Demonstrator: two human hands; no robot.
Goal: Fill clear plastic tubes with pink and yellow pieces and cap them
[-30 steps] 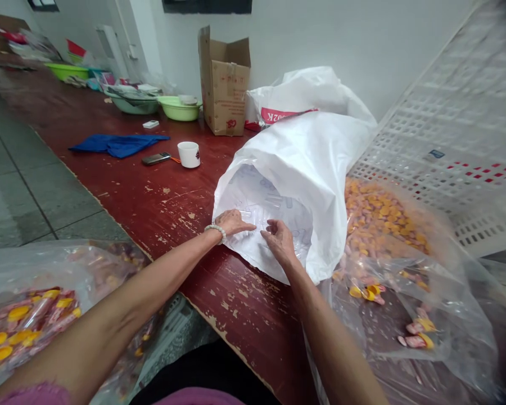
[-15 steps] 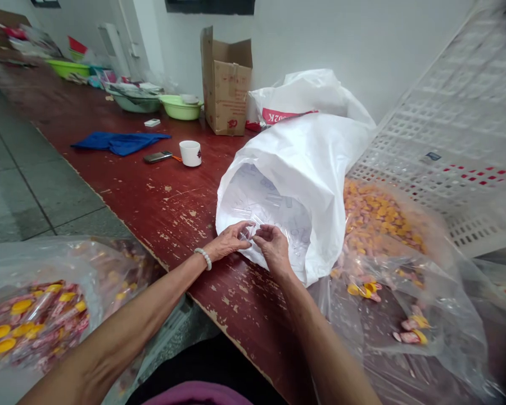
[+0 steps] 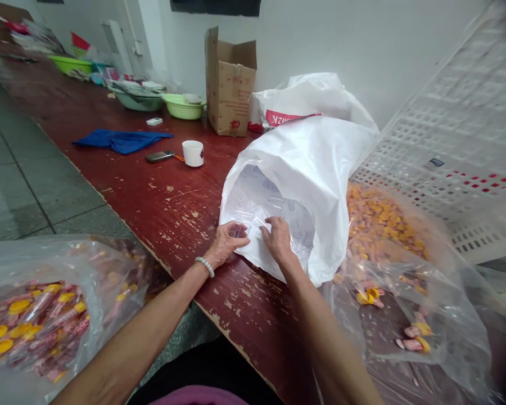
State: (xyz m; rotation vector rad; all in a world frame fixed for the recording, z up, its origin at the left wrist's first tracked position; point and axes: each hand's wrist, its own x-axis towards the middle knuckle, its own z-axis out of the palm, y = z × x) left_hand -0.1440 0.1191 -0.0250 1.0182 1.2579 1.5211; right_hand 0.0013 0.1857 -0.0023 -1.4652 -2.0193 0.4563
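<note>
A large white woven sack [image 3: 320, 169] lies on its side with its mouth towards me, and loose clear plastic tubes [image 3: 276, 201] are scattered inside. At the left of the mouth my left hand [image 3: 227, 242], with a beaded bracelet on its wrist, is curled round several clear tubes. Its thumb and fingers close on them. My right hand [image 3: 277, 239] is inside the opening with bent fingers closed at the end of another clear plastic tube [image 3: 259, 223]. The fingertips partly cover that tube.
Left of the table [image 3: 164, 214], a clear bag holds yellow-capped pink pieces [image 3: 37, 315]. More yellow and pink pieces [image 3: 383, 216] lie at right beneath a tilted white basket [image 3: 430, 163]. Behind are a white cup [image 3: 193, 153], a phone [image 3: 160, 156], blue cloth [image 3: 122, 140] and a carton [image 3: 231, 90].
My right hand has moved away from the left hand, rightward and deeper into the sack mouth, to a loose tube. The left hand keeps its tubes. The view has shifted slightly.
</note>
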